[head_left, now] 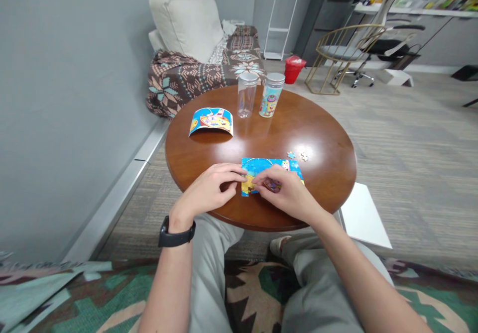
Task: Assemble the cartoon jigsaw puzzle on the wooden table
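Observation:
A partly assembled jigsaw puzzle (261, 164) in blue and yellow lies flat near the front edge of the round wooden table. My left hand (214, 186) is open, its fingers stretched out with the tips at the puzzle's left edge. Over the middle of the puzzle, my right hand (282, 188) has its thumb and forefinger closed in a pinch against the surface; whatever is between them is too small to make out. The right hand covers much of the puzzle's lower right. Two loose puzzle pieces (304, 157) lie just beyond its far right corner.
A curved picture card (212, 120) stands arched at the table's (194, 159) left. Behind it are a clear lidded jar (247, 96) and a jar with a cartoon label (270, 99). Beyond stand a draped sofa (201, 74), a red bin (294, 69) and a gold-framed chair (341, 52).

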A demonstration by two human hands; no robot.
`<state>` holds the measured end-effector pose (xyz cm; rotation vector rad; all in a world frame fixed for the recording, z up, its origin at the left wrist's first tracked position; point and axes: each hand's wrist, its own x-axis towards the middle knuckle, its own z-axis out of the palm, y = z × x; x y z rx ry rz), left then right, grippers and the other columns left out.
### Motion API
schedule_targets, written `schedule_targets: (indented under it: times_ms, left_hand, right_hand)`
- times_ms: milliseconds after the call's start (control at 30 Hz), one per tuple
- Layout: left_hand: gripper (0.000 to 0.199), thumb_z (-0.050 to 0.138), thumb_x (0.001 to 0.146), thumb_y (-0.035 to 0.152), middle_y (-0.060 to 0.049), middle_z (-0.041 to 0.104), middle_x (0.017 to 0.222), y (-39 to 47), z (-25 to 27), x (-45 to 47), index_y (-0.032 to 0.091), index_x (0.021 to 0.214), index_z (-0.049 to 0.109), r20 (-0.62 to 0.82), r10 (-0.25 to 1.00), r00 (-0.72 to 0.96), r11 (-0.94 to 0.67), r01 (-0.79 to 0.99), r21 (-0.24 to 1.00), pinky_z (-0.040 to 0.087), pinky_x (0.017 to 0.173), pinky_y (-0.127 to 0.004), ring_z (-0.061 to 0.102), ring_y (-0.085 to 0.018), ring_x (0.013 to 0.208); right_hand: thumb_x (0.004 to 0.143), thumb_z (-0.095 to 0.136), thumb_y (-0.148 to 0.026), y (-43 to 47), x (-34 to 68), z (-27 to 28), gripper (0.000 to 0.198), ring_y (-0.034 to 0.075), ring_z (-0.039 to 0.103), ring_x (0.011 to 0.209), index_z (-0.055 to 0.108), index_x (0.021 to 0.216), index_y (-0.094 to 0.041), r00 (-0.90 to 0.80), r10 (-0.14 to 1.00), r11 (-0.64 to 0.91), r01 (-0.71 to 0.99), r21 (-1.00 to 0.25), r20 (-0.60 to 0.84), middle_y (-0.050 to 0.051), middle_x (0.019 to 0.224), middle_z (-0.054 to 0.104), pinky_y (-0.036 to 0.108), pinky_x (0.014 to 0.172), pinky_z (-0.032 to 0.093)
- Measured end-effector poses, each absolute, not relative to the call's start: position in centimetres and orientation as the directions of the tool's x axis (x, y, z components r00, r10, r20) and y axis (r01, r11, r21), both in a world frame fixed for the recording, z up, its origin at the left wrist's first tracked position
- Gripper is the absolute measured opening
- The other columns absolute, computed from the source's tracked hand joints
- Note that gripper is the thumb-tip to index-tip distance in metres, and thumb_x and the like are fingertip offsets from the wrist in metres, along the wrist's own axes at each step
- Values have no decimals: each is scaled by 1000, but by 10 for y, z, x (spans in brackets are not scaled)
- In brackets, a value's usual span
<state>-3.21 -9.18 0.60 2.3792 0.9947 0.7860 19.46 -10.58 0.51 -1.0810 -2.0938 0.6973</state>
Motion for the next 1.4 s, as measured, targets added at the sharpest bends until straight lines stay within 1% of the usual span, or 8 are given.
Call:
schedule_targets:
  times_ms: [167, 367, 467, 600, 767, 900, 1133, 1400]
  left_hand:
    - [33, 52, 85, 8, -2, 73, 121, -92, 5, -32, 22, 102, 76, 347, 733, 586, -659, 482, 577, 51, 106, -37, 66, -20, 116]
    - [35, 52, 85, 7, -2, 73, 121, -92, 4, -32, 23, 104, 76, 353, 726, 590, -668, 482, 568, 52, 105, -38, 66, -19, 116]
    - [35, 52, 85, 6, -3, 73, 120, -92, 5, -32, 23, 103, 76, 361, 719, 594, -675, 474, 565, 52, 104, -38, 67, -19, 115]
    - [35, 52, 85, 5, -3, 73, 120, -92, 6, -32, 23, 102, 77, 380, 694, 612, -701, 454, 550, 53, 104, -38, 67, -19, 114]
    - [33, 52, 86, 7, -3, 73, 120, -92, 5, -32, 24, 99, 78, 389, 681, 621, -715, 446, 538, 52, 103, -38, 67, -20, 115]
    - [34, 53, 85, 6, -3, 73, 120, -92, 5, -32, 24, 99, 78, 385, 679, 625, -716, 447, 536, 52, 103, -39, 67, -20, 115]
    - [36, 53, 86, 7, -2, 72, 123, -93, 7, -32, 27, 101, 79, 349, 700, 623, -691, 470, 549, 50, 106, -40, 65, -20, 117]
    - [35, 53, 86, 7, -1, 72, 123, -93, 8, -32, 27, 100, 78, 328, 702, 632, -686, 475, 551, 50, 106, -40, 65, -20, 117]
  right_hand:
    - [82, 63, -9, -108, 194, 4, 15, 18, 61, 80, 68, 85, -22, -438, 847, 514, 535, -670, 301, 1, 84, 73, 32, 74, 47]
    - [83, 64, -9, -108, 194, 2, 13, 19, 61, 81, 66, 89, -20, -459, 813, 577, 546, -608, 359, 2, 86, 71, 33, 75, 47]
    - [88, 60, -10, -110, 195, 5, 12, 20, 61, 84, 67, 89, -20, -484, 776, 630, 561, -537, 405, 5, 88, 69, 35, 76, 47]
    - [93, 55, -14, -117, 201, 9, 18, 22, 60, 87, 71, 96, -20, -540, 696, 715, 578, -393, 473, 8, 97, 70, 39, 78, 47]
    - [95, 54, -17, -123, 206, 8, 22, 23, 62, 94, 74, 105, -20, -669, 599, 800, 528, -285, 440, 9, 104, 72, 42, 82, 49]
    - [95, 54, -18, -125, 205, 9, 25, 25, 63, 99, 74, 110, -20, -687, 593, 804, 528, -272, 420, 10, 109, 73, 45, 86, 51]
    - [93, 55, -19, -126, 204, 11, 30, 28, 63, 106, 74, 116, -22, -697, 605, 796, 521, -309, 384, 10, 114, 72, 50, 93, 52]
    - [95, 52, -20, -127, 204, 12, 29, 27, 62, 104, 74, 114, -20, -699, 604, 797, 532, -285, 383, 12, 114, 71, 48, 91, 51]
